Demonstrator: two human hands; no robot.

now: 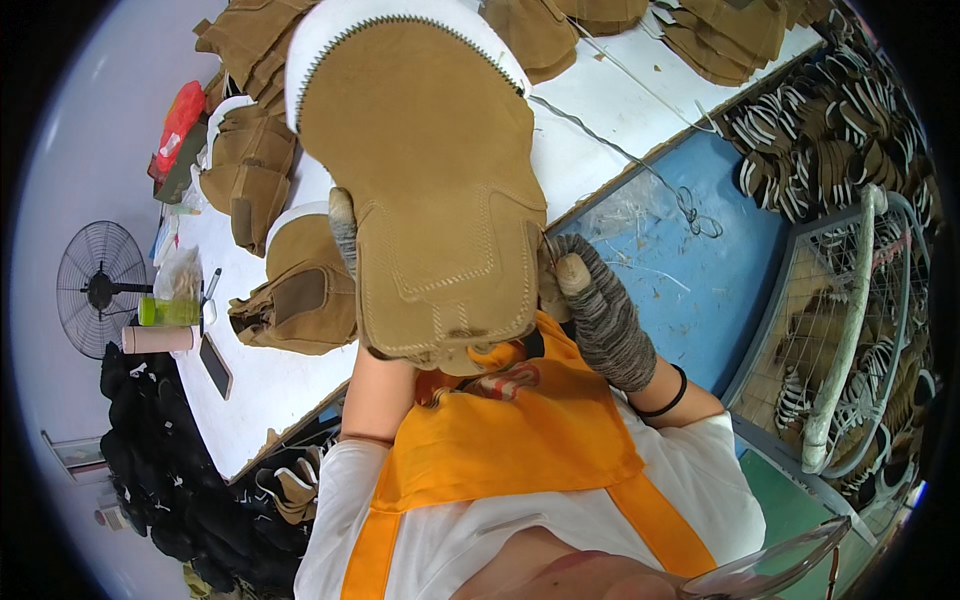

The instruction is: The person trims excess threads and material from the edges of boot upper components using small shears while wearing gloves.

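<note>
A large tan suede shoe upper (pixel 430 150) with a zigzag-stitched white toe edge is held up in front of me, covering much of the view. My left hand (pixel 343 225) grips its left edge; only covered fingers show, the rest being hidden behind the suede. At the right edge my right hand (pixel 602 305), in a grey knit glove with the thumb tip showing, is closed on the upper's side. Whether a small tool is also between those fingers I cannot tell. Just left of the held piece, another tan shoe upper (pixel 300 300) rests on the white table (pixel 235 400).
More tan uppers (pixel 248 175) lie in stacks along the table. A phone (pixel 215 367), a pink cup (pixel 160 340) and a green container (pixel 168 312) stand near its left end. Beyond is a fan (pixel 100 288). On the right, a wire cart (pixel 845 330) holds several shoe pieces.
</note>
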